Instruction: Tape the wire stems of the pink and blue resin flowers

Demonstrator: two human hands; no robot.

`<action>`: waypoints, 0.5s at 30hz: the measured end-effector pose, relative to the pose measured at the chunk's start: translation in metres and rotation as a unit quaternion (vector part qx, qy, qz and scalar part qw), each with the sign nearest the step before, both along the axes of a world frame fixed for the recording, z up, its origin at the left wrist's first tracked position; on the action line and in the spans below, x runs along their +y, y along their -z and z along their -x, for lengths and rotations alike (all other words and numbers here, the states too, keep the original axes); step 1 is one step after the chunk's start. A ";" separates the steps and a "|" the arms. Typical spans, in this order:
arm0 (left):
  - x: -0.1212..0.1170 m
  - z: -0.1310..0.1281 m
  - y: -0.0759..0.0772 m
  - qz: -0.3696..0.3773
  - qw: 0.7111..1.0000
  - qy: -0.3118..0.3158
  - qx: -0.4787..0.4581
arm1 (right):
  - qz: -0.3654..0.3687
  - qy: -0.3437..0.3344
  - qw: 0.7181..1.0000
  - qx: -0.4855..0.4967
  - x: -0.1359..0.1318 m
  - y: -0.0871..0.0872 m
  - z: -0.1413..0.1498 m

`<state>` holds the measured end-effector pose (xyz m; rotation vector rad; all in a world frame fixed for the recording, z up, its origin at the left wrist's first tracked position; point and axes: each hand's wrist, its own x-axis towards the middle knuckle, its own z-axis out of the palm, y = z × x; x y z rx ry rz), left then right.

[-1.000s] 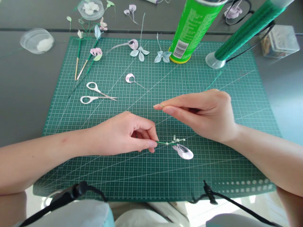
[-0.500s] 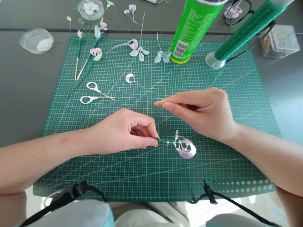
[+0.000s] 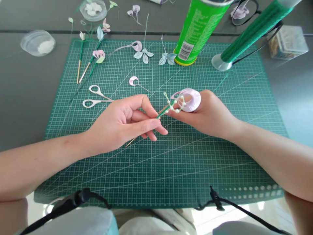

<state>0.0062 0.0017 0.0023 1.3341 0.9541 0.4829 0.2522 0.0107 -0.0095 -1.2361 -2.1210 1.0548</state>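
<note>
Pinching the green stem (image 3: 163, 111) between thumb and forefinger, the left hand (image 3: 127, 122) holds it tilted above the cutting mat (image 3: 171, 169). Its beaded tip and pale pink petal (image 3: 189, 99) rest against the right hand (image 3: 207, 114), whose fingers (image 3: 174, 114) close on the stem just beyond the left fingertips.

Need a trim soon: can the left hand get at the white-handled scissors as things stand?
Probably not at once: the left hand pinches the green stem. The scissors lie uncovered on the mat beside it.

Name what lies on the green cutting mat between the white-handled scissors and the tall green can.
In the head view, between the white-handled scissors and the tall green can lies one loose pale pink wire-stemmed petal on the green cutting mat.
</note>
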 end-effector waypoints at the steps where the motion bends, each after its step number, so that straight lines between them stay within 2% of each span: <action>1: 0.001 0.000 0.001 -0.015 1.000 -0.020 0.009 | 0.007 -0.006 1.000 -0.008 0.000 -0.002 0.000; 4: 0.006 -0.001 0.003 -0.049 0.996 -0.070 0.029 | 0.030 -0.023 0.999 -0.026 -0.001 -0.008 0.002; 8: 0.010 0.000 0.005 -0.065 0.993 -0.088 0.045 | 0.056 -0.043 0.997 -0.028 0.000 -0.012 0.002; 15: 0.013 0.001 0.001 -0.048 0.990 -0.025 0.127 | 0.083 -0.123 0.987 0.068 -0.006 -0.016 0.001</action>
